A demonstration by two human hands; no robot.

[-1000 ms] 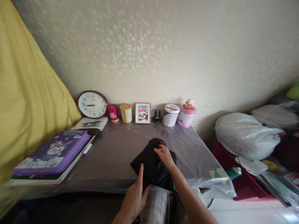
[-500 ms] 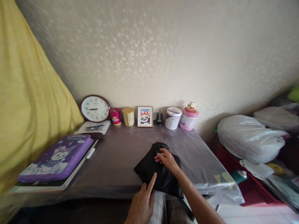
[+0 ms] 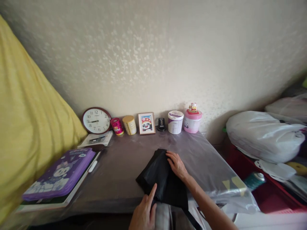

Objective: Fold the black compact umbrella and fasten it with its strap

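Observation:
A black bag (image 3: pixel 157 174), soft and creased, lies on the front part of the table with a strap hanging off the near edge. The fingers of my right hand (image 3: pixel 177 165) are stretched out over the bag's upper right side, resting on it. At the lower edge of the bag, my left hand (image 3: pixel 143 212) has its index finger laid straight on the black material and its thumb apart. The other left fingers are partly hidden. Neither hand appears closed around anything.
Along the wall stand a clock (image 3: pixel 96 120), a pink can (image 3: pixel 116 126), a yellow can (image 3: pixel 129 125), a framed picture (image 3: pixel 146 123) and two tubs. A purple case (image 3: pixel 59 174) lies at left. White plastic bags (image 3: pixel 263 135) fill the right side beyond the table edge.
My right hand has moved slightly right and flattened onto the bag, whose top now lies smoother. My left hand keeps its pose at the lower edge. The view has shifted a little.

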